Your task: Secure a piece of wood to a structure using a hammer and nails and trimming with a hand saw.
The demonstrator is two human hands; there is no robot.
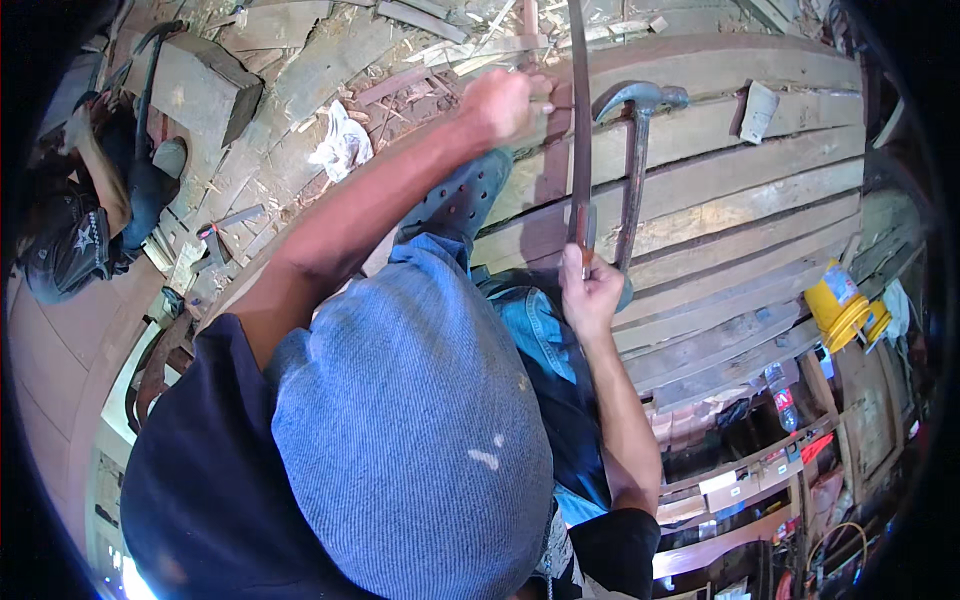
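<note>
My left hand (503, 103) is closed near the far left end of the wooden slats; a narrow upright strip of wood (530, 35) shows just past it. What its fingers hold, if anything, I cannot make out. My right hand (592, 292) grips the wooden handle of a long, narrow, dark blade (581, 120), which points away from me. Just to its right, a claw hammer (638, 160) lies on the slats, the end of its handle beside my right hand. My denim-covered leg (410, 400) fills the middle, with a grey holed clog (462, 195) beyond it.
Curved wooden slats (740, 215) with gaps between them spread to the right. A whitish block (760, 112) lies on them. Wood scraps and a white crumpled cloth (342, 140) litter the ground. Yellow containers (838, 308) stand at right. Another person (80, 235) is at far left by a timber block (195, 85).
</note>
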